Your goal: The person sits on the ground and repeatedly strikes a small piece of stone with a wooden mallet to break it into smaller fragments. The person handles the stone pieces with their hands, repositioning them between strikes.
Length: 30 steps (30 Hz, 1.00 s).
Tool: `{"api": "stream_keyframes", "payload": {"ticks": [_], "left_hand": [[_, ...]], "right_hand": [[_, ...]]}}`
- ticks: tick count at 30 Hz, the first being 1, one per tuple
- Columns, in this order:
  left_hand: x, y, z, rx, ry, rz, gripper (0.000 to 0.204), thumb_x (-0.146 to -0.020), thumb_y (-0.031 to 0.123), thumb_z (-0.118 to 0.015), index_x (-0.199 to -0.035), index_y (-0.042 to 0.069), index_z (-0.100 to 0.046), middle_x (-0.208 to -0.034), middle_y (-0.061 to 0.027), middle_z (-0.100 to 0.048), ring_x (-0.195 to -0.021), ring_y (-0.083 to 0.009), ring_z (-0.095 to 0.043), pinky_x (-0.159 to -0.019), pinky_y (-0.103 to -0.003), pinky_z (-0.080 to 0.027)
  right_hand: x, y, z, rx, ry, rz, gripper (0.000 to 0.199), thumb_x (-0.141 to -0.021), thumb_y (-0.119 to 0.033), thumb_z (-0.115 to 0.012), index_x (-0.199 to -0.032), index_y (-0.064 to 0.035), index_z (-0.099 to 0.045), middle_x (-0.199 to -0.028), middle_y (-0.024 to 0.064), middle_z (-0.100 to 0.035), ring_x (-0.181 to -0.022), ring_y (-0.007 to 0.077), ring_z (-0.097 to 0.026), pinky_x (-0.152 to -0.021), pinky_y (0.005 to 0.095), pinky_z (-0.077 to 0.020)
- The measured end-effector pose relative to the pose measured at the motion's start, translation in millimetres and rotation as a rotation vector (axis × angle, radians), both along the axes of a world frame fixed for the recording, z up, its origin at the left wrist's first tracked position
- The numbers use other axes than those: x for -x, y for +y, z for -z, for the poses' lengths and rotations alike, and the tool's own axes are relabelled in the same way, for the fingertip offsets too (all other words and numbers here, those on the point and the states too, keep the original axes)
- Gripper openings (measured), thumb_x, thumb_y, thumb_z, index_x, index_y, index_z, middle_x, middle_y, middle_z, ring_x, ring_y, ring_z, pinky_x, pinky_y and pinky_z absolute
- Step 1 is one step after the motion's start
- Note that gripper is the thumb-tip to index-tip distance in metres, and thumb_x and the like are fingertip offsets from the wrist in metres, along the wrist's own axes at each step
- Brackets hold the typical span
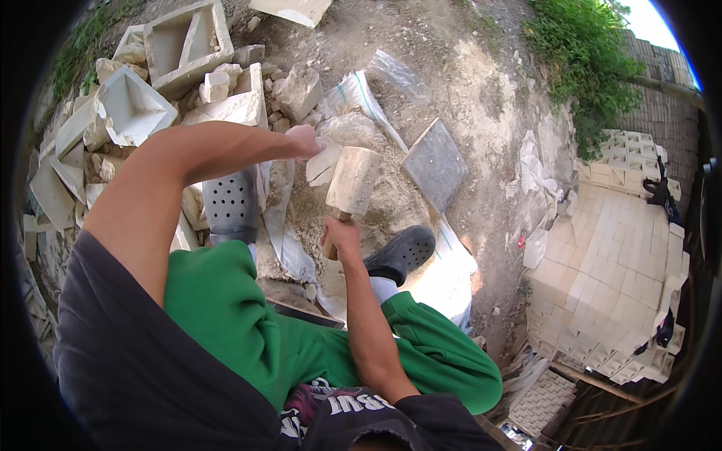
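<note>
My left hand (303, 142) reaches across from the left, its fingers closed on the upper edge of a pale broken block piece (323, 166). My right hand (343, 235) is wrapped round the short wooden handle of a mallet (353, 180). The mallet's thick, dusty, cylinder-shaped head points away from me, right beside the block piece. Whether the head touches the piece I cannot tell. Beneath both lies a mound of pale crumbs and powder (391, 197), between my two feet in dark clogs.
Broken pale blocks (135, 107) pile up on the left. A grey square slab (436, 165) lies right of the mound, by a white woven sack (357, 96) and clear plastic (401, 77). Stacked pale blocks (602, 255) stand far right, below a green bush (583, 64).
</note>
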State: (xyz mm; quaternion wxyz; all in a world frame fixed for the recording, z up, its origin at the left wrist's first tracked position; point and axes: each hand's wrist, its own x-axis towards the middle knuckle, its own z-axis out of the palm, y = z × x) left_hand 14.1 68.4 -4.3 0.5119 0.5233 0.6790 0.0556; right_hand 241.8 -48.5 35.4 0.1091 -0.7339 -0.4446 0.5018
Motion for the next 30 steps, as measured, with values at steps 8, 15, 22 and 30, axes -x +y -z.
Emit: {"api": "stream_keyframes", "payload": {"ticks": [8, 15, 22, 30], "left_hand": [[2, -1, 11, -0.056, -0.026, -0.063, 0.050, -0.092, 0.045, -0.062, -0.086, -0.005, -0.070, -0.072, -0.0163, -0.069, -0.066, -0.0258, -0.071, -0.065, -0.039, -0.056], [-2, -7, 7, 0.065, -0.070, -0.014, 0.046, -0.089, 0.042, -0.064, -0.088, -0.004, -0.067, -0.074, -0.0174, -0.069, -0.071, -0.0299, -0.070, -0.071, -0.043, -0.053], [19, -11, -39, -0.155, 0.148, 0.202, 0.052, -0.085, 0.030, -0.064, -0.119, -0.006, -0.049, -0.104, -0.0257, -0.068, -0.102, -0.0356, -0.067, -0.090, -0.048, -0.053], [33, -33, -29, -0.699, 0.403, 0.615, 0.050, -0.078, 0.022, -0.072, -0.120, 0.001, -0.053, -0.111, -0.0166, -0.057, -0.109, -0.0350, -0.060, -0.087, -0.049, -0.051]], "right_hand": [[-6, 35, -59, -0.138, 0.084, 0.029, 0.014, -0.078, -0.011, -0.071, -0.079, 0.0003, -0.063, -0.061, 0.0051, -0.058, -0.048, 0.0161, -0.058, -0.045, 0.0311, -0.0464], [-1, 18, -26, -0.387, 0.196, 0.104, 0.014, -0.079, -0.009, -0.070, -0.082, 0.0022, -0.063, -0.062, 0.0062, -0.060, -0.049, 0.0164, -0.059, -0.047, 0.0311, -0.0464], [-22, -8, 18, -0.012, 0.084, 0.182, 0.019, -0.074, -0.013, -0.073, -0.083, 0.0007, -0.063, -0.060, 0.0069, -0.059, -0.045, 0.0175, -0.057, -0.043, 0.0318, -0.0464], [-36, 24, -25, -0.053, 0.213, 0.323, 0.017, -0.075, -0.011, -0.074, -0.084, -0.0006, -0.063, -0.064, 0.0065, -0.059, -0.048, 0.0180, -0.058, -0.043, 0.0329, -0.0477]]}}
